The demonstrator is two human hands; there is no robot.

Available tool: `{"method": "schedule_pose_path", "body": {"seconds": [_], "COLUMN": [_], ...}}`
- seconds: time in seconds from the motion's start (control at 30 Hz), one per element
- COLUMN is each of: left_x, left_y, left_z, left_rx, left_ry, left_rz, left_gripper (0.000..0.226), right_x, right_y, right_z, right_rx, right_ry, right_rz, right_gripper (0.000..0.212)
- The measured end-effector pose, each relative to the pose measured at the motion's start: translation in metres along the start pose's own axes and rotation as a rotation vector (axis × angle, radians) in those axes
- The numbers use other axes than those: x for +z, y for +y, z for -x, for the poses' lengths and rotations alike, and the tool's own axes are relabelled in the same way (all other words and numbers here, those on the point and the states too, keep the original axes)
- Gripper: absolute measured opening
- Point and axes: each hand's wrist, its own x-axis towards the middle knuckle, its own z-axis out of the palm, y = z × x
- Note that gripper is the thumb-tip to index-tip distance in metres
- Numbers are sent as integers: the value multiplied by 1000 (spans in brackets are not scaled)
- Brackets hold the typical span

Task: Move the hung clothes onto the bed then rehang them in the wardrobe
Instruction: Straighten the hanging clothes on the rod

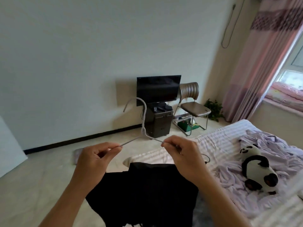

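While both hands pinch the grey hanger [144, 128], left hand [96, 158] and right hand [182, 154] at its arms, black garment [144, 194] lies below, w/ bottom cut off; bed [213, 145] holds panda toy [255, 169].

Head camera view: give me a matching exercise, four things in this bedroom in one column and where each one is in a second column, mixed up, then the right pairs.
Things
1. hanger
2. panda toy
3. television
4. chair

Places
A. on a dark cabinet by the wall
B. lying on the bed
C. held up by both hands
D. on the floor right of the television, near the curtain

Pairs: 1-C, 2-B, 3-A, 4-D

The left hand and right hand each pinch one arm of the hanger above a black garment.
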Motion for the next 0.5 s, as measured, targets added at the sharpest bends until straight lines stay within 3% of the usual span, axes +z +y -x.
{"method": "schedule_pose_path", "body": {"seconds": [0.3,0.5], "left_x": [-178,-293], "left_y": [-12,-15], "left_z": [71,135], "left_rx": [-91,-118], "left_ry": [234,385], "left_rz": [-112,-168], "left_gripper": [31,24], "right_x": [124,205], "right_y": [-138,-231], "right_z": [5,24], "right_rx": [-189,-289], "right_ry": [-224,-360], "right_rz": [-139,-229], "right_gripper": [15,21]}}
